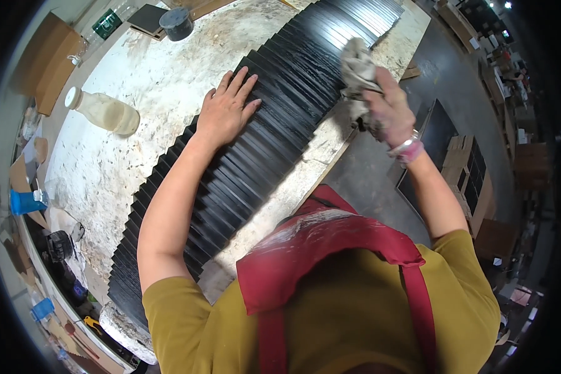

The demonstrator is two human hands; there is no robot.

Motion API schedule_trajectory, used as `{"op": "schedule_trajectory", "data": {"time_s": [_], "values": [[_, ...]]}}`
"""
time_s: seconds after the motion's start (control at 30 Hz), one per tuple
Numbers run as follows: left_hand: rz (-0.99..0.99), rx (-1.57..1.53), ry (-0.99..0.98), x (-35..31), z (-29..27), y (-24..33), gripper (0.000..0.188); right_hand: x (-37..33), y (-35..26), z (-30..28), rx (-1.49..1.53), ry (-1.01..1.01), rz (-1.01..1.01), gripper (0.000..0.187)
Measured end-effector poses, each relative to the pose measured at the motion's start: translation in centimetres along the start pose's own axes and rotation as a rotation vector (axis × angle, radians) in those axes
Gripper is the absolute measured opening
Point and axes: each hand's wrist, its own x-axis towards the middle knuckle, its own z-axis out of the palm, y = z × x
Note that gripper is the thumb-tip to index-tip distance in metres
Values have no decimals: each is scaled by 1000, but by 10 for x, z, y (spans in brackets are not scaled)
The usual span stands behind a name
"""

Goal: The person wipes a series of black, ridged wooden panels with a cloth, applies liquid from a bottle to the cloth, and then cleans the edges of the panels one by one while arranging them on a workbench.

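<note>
A long row of black ribbed strips (249,168), packed side by side, runs diagonally across the worktable from lower left to upper right. My left hand (225,111) lies flat on the strips near their far edge, fingers spread, holding nothing. In my right hand (389,106) is a crumpled grey-white rag (358,68), gripped by the near edge of the strips toward the upper right. Whether the rag touches the strips cannot be made out. The strips shine near the upper right end.
The stained white worktable (106,181) bears a bottle of cloudy liquid (109,112) and a dark round tin (176,23) beyond the strips. A cardboard box (47,59) and a blue container (26,202) stand along the left. Dark panels and cardboard (461,168) rest on the floor at right.
</note>
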Motion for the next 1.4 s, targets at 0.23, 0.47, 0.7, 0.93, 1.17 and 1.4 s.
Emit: {"op": "schedule_trajectory", "data": {"time_s": [0.23,0.47,0.7,0.93,1.17,1.4], "values": [[-32,-28,-95,3,-8,1,56,-32,19,65,-714,-382,-574,43],[-19,-621,7,29,-38,84,68,-18,13,-26,666,-84,450,40],[-144,-1027,492,74,-61,62,26,28,7,17,207,-70,51,68],[8,98,124,89,-4,53,50,60,62,53,-1075,-317,-140,87],[-393,-258,286,145,-11,-48,45,58,72,58,-920,-211,-175,82],[-437,-834,-25,182,65,-94,47,55,66,66,-877,-244,-146,84]]}}
